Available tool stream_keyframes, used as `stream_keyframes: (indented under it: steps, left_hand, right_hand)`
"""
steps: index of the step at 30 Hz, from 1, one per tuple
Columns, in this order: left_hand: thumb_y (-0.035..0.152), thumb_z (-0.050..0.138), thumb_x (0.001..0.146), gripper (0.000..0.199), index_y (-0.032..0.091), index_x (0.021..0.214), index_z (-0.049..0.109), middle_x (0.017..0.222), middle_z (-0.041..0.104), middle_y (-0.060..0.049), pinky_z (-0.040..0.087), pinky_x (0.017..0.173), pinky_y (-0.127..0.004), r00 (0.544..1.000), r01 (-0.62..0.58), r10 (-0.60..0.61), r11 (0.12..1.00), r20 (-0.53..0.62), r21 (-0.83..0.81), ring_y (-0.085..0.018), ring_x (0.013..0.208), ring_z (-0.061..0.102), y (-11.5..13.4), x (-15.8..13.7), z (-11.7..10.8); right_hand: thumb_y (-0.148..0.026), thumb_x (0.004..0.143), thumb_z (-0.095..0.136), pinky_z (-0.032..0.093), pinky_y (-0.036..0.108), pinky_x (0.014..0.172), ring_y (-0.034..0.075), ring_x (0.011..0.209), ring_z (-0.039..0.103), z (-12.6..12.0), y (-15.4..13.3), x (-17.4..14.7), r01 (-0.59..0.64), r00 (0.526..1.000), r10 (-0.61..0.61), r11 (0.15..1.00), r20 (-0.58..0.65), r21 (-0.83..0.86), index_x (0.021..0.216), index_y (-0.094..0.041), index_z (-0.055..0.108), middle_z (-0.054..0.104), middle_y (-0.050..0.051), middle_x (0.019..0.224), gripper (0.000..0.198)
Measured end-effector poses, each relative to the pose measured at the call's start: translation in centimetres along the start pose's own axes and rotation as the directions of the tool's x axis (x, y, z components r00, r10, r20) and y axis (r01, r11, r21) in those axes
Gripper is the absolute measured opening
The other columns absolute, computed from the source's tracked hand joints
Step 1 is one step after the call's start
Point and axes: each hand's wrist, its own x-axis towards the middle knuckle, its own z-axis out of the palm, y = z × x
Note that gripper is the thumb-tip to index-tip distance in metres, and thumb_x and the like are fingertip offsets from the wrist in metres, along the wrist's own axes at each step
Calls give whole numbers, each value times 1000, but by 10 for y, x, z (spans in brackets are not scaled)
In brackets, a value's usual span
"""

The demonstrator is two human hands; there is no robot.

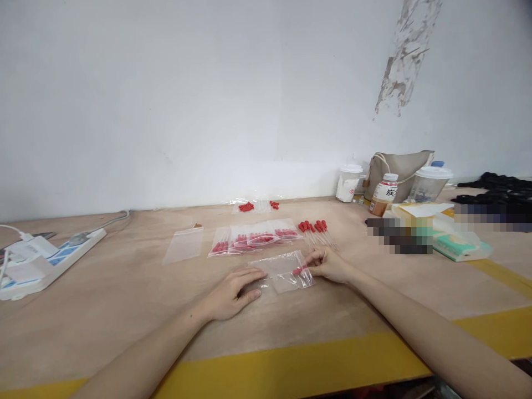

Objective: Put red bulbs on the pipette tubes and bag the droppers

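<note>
A clear zip bag [285,281] lies flat on the wooden table in front of me. My left hand [233,292] rests at its left end, fingers stretched out and thumb apart. At the right end, my right hand [330,267] pinches a dropper with a red bulb [297,271], which shows at the bag's mouth; its thin tube is hard to make out. Just beyond my right hand lie several loose red-bulbed droppers [319,227] with clear tubes. Overlapping bags of red-bulbed droppers [245,240] lie behind the bag in front of me.
A flat clear bag [185,245] lies left of the filled ones. Small red pieces [246,206] sit near the wall. A power strip [62,260] is at the left. To the right stand a lidded cup [348,185], a bottle [384,195], a grey pouch [401,166] and a tissue pack [461,244].
</note>
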Motion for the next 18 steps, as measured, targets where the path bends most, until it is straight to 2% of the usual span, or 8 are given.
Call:
stream_keyframes:
  steps: [4, 7, 9, 11, 13, 15, 17, 18]
  left_hand:
    - [34, 41, 87, 38, 26, 124, 43, 126, 47, -2, 31, 99, -37, 1000, -1, 1, 1000, 19, 0, -18, 118, 40, -1, 1, 1]
    - [34, 40, 88, 37, 26, 123, 44, 127, 47, -2, 31, 100, -36, 1000, -1, 1, 1000, 31, 1, -18, 118, 40, -2, 1, 1]
    - [35, 39, 88, 37, 26, 123, 44, 127, 46, -2, 30, 100, -37, 999, -3, 2, 1000, 39, 1, -18, 118, 39, -3, 1, 1]
    - [35, 38, 89, 36, 27, 123, 44, 128, 46, -2, 30, 100, -37, 999, -7, 7, 1000, 43, -3, -18, 118, 39, -3, 0, 1]
    - [35, 37, 89, 36, 26, 123, 45, 128, 45, -2, 30, 101, -37, 999, -10, 11, 1000, 43, -8, -18, 119, 39, -4, 0, 2]
    - [34, 37, 89, 36, 26, 123, 46, 128, 45, -2, 29, 101, -36, 999, -13, 14, 1000, 44, -11, -18, 119, 39, -4, 0, 3]
    - [34, 35, 90, 35, 25, 122, 47, 128, 45, -3, 29, 101, -36, 999, -13, 14, 1000, 43, -15, -18, 118, 39, -5, 1, 3]
    - [33, 33, 91, 35, 25, 121, 47, 128, 45, -3, 29, 101, -37, 999, -11, 12, 1000, 42, -18, -18, 118, 39, -5, 1, 3]
  right_hand:
    - [-46, 68, 59, 36, 21, 54, 11, 60, 48, 5, -5, -4, 58, 998, -55, 994, 30, -93, 85, -19, 70, 63, 3, 71, 34]
    - [-41, 77, 50, 38, 23, 60, 12, 66, 50, 9, -8, -8, 121, 992, -125, 958, 3, -261, 88, -21, 70, 62, 4, 76, 29]
    - [-38, 81, 44, 39, 24, 64, 13, 69, 51, 7, -10, -9, 156, 988, -148, 949, 51, -275, 90, -21, 69, 62, 4, 80, 31]
    - [-40, 80, 44, 39, 23, 65, 13, 70, 52, -2, -11, -8, 139, 982, -110, 971, 154, -196, 90, -19, 68, 62, 3, 81, 33]
    - [-42, 75, 50, 39, 22, 58, 11, 63, 51, -16, -10, -3, 11, 981, 13, 993, 193, -119, 84, -16, 66, 62, 3, 74, 32]
    - [-41, 69, 56, 35, 20, 48, 9, 50, 46, -32, -9, 7, -181, 981, 188, 976, 44, -119, 74, -14, 62, 58, 0, 61, 29]
    - [-38, 66, 58, 30, 20, 43, 7, 42, 41, -44, -7, 20, -329, 935, 293, 927, -199, -179, 67, -14, 58, 53, -1, 52, 24]
    - [-37, 65, 59, 30, 21, 42, 8, 42, 42, -48, -6, 28, -381, 902, 305, 895, -306, -230, 66, -14, 57, 53, -1, 51, 23]
